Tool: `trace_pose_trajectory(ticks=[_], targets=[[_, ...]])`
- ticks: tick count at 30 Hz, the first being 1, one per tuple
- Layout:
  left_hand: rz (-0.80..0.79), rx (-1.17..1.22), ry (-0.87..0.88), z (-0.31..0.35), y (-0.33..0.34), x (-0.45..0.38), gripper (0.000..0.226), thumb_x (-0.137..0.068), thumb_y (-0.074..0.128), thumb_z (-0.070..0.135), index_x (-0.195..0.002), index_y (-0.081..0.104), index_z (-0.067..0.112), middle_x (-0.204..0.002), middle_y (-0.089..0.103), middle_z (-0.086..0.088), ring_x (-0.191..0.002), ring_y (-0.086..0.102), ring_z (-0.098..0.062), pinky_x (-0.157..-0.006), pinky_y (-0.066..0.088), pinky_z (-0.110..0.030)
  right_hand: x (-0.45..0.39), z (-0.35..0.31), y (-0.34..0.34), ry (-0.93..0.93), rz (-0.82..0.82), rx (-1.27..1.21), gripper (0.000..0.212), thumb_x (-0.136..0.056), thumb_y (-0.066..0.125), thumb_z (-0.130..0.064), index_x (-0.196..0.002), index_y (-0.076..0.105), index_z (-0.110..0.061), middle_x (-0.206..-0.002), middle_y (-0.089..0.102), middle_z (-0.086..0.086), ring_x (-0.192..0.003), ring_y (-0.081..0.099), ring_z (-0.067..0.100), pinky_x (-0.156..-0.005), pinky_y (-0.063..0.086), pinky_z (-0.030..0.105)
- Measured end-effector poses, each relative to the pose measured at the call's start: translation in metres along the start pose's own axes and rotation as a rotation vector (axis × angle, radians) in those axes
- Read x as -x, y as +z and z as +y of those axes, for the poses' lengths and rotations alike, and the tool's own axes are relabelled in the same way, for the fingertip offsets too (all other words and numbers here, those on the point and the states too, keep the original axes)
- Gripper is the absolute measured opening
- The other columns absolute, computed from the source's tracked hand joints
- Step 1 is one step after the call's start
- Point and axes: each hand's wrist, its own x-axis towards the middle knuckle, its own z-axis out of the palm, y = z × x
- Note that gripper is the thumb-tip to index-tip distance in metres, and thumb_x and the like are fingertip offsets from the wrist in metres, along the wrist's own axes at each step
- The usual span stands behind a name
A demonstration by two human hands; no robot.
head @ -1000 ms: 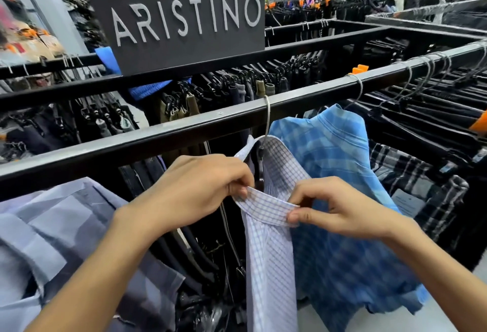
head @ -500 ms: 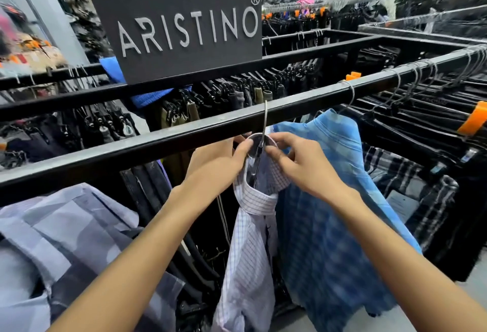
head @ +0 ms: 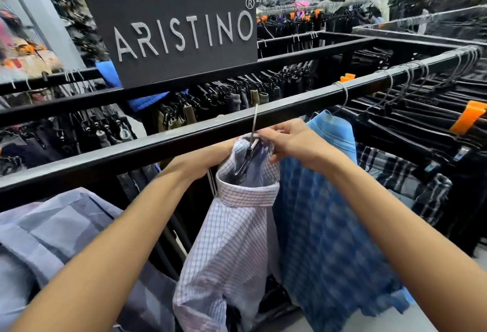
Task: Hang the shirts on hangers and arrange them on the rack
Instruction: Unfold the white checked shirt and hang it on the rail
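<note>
Both grips work at the collar of the checked shirt (head: 237, 226): the right hand (head: 295, 144) pinches it beside the hanger (head: 249, 152). The left hand (head: 210, 157) is half hidden behind the collar, its hold unclear. Just above them the hanger's hook sits on the rack rail (head: 158, 147).

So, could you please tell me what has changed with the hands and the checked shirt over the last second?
Both hands moved up from the collar front to the neck opening under the rail. The right hand now pinches there beside the hanger hook; the left hand is partly hidden behind the checked shirt. The hook stayed on the rail, the blue shirt beside it.
</note>
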Motion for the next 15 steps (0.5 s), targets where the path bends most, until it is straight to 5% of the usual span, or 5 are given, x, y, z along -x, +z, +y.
trace_pose_trajectory(ticks=[2,5,8,12,15], targets=[[-0.004,0.043,-0.029,-0.004,-0.005,0.001,0.033,-0.108,0.041,0.022,-0.14,0.05,0.021,-0.134,0.058,0.009,-0.121,0.054,-0.003,-0.11,0.04,-0.018,-0.002,0.001,-0.001,0.058,-0.029,0.001,0.029,-0.098,0.066,-0.029,-0.091,0.075,-0.002,-0.081,0.059,0.016,-0.066,0.054,0.018,-0.047,0.048,0.019],[-0.008,0.096,-0.075,-0.009,-0.007,0.0,0.047,-0.096,0.054,0.036,-0.141,0.052,0.021,-0.128,0.064,0.002,-0.126,0.055,-0.019,-0.118,0.035,-0.045,-0.007,-0.001,-0.005,0.199,-0.016,-0.023,0.032,-0.095,0.067,-0.031,-0.065,0.061,-0.019,-0.058,0.053,-0.002,-0.048,0.044,0.007,-0.041,0.032,0.017],[-0.032,0.046,-0.1,-0.01,-0.007,-0.002,0.04,-0.097,0.049,0.048,-0.135,0.055,0.034,-0.132,0.064,0.007,-0.124,0.059,-0.013,-0.113,0.041,-0.039,-0.012,-0.001,-0.008,0.246,-0.027,0.028,0.025,-0.095,0.067,-0.036,-0.078,0.059,-0.019,-0.061,0.055,-0.003,-0.049,0.047,0.008,-0.044,0.035,0.017],[-0.001,0.022,-0.103,-0.003,-0.005,-0.001,0.028,-0.106,0.038,0.046,-0.112,0.062,0.035,-0.08,0.064,0.024,-0.066,0.06,0.012,-0.079,0.044,-0.024,-0.012,0.001,-0.005,0.176,-0.093,0.242,0.042,-0.095,0.055,-0.058,-0.09,0.059,-0.016,-0.085,0.064,0.004,-0.075,0.059,0.017,-0.067,0.051,0.029],[0.014,-0.028,-0.071,0.006,-0.003,0.004,0.024,-0.103,0.047,0.039,-0.118,0.06,0.026,-0.084,0.055,0.027,-0.087,0.062,0.004,-0.08,0.042,-0.026,-0.002,0.002,-0.01,0.15,-0.259,0.229,0.035,-0.095,0.057,-0.055,-0.113,0.062,-0.026,-0.11,0.068,-0.001,-0.097,0.061,0.012,-0.089,0.049,0.032]])
